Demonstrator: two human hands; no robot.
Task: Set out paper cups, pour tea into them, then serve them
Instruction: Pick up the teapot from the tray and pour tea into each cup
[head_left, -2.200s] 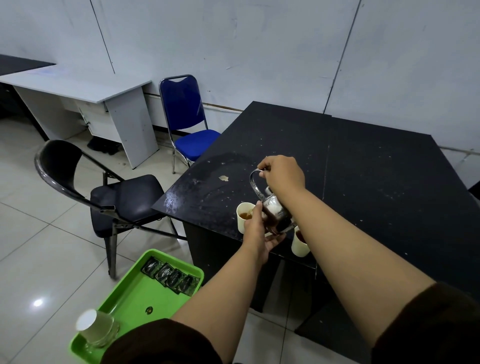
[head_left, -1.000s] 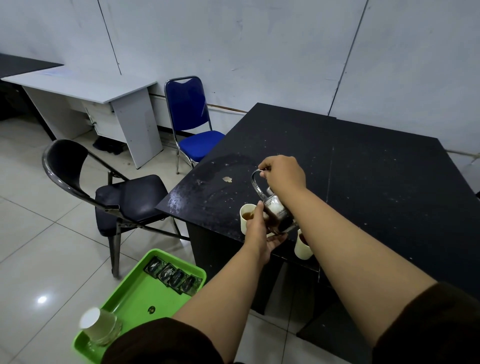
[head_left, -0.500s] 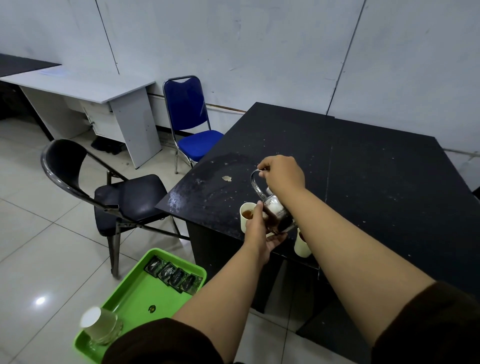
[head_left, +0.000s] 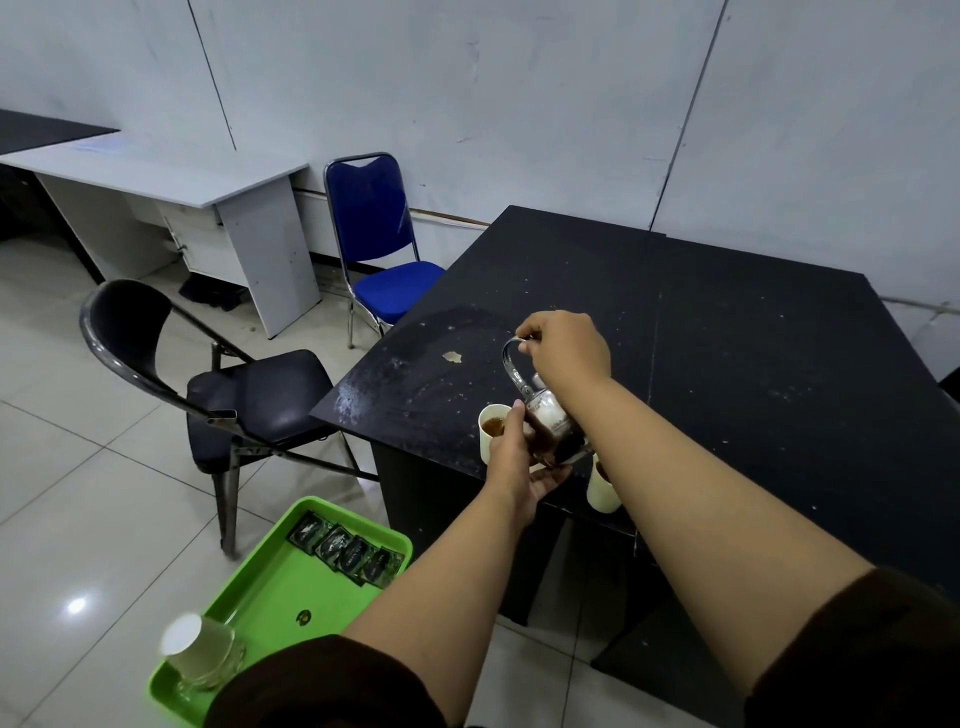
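A small silver teapot is tilted over the front edge of the black table. My right hand grips its curved handle from above. My left hand is cupped under and against the pot's base. To the left of the pot stands a white paper cup with brown tea in it. A second paper cup stands at the table edge on the right, partly hidden by my right forearm. Any cup under the spout is hidden by my left hand.
A green tray lies low at the left with dark tea sachets and a stack of paper cups lying in plastic wrap. A black chair and a blue chair stand left of the table, a grey desk behind.
Hardly anything differs: both hands and the tilted teapot stay where they were beside the left cup; only the camera shifts slightly.
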